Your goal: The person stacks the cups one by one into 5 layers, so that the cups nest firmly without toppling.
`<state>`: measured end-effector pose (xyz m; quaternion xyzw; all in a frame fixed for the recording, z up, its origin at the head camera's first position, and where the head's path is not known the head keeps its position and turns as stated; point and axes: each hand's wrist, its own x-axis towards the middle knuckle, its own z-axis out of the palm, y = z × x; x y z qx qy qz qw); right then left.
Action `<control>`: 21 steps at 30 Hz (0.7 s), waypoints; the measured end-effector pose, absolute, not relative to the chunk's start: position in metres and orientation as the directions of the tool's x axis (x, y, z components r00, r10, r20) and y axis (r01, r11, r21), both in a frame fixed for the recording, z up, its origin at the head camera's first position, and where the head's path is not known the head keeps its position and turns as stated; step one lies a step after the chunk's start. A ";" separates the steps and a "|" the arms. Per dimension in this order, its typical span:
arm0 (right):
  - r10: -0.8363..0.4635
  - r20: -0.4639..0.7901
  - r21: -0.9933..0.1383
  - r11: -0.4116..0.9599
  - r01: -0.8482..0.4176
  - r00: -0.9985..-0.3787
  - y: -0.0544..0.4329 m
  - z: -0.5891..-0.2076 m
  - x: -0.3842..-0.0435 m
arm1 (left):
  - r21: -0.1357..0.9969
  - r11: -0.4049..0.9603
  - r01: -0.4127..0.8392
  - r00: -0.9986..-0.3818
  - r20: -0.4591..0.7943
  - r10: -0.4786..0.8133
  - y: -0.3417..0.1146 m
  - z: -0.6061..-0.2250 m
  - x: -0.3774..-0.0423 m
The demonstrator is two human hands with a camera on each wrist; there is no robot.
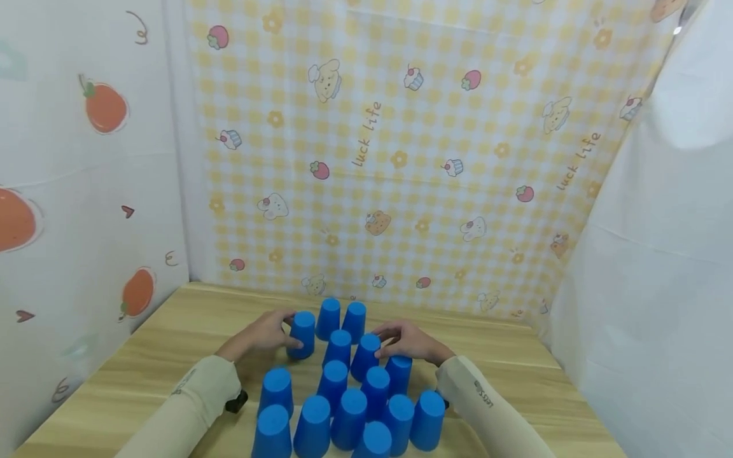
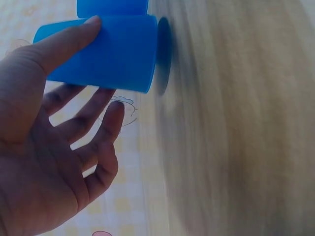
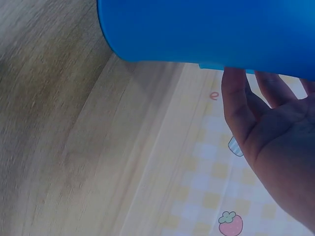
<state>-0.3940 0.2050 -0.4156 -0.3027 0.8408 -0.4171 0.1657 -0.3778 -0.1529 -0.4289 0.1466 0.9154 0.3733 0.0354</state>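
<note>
Many upside-down blue cups stand on the wooden table. With its thumb in front and fingers behind, my left hand (image 1: 266,332) grips a blue cup (image 1: 303,335) at the far left of the group. In the left wrist view, that cup (image 2: 113,56) has its rim just off the tabletop, with a dark shadow beside it. My right hand (image 1: 412,342) holds another blue cup (image 1: 366,357), thumb at its near right side and fingers reaching behind. A large blue cup (image 3: 197,32) fills the top of the right wrist view and hides the fingertips.
Two cups stand behind the hands, including a back cup (image 1: 329,319). Several more, such as a front cup (image 1: 313,426), are clustered nearer. One cup (image 1: 399,375) sits below the right wrist. A checked cloth (image 1: 401,191) hangs behind the wooden table (image 1: 492,381).
</note>
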 end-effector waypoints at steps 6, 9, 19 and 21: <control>-0.632 -0.011 -0.789 0.482 -0.381 -0.775 0.206 -0.420 -0.396 | 0.671 0.715 0.198 -0.975 0.062 0.211 -0.149 -0.431 -0.387; -0.600 -0.006 -0.786 0.497 -0.367 -0.800 0.209 -0.420 -0.397 | 0.675 0.712 0.196 -0.976 0.067 0.205 -0.149 -0.431 -0.391; -0.470 0.027 -0.811 0.506 -0.295 -0.882 0.221 -0.422 -0.402 | 0.676 0.721 0.150 -0.986 0.051 0.158 -0.149 -0.435 -0.402; -0.431 0.027 -0.822 0.504 -0.266 -0.902 0.224 -0.422 -0.402 | 0.675 0.721 0.155 -0.986 0.055 0.160 -0.148 -0.437 -0.405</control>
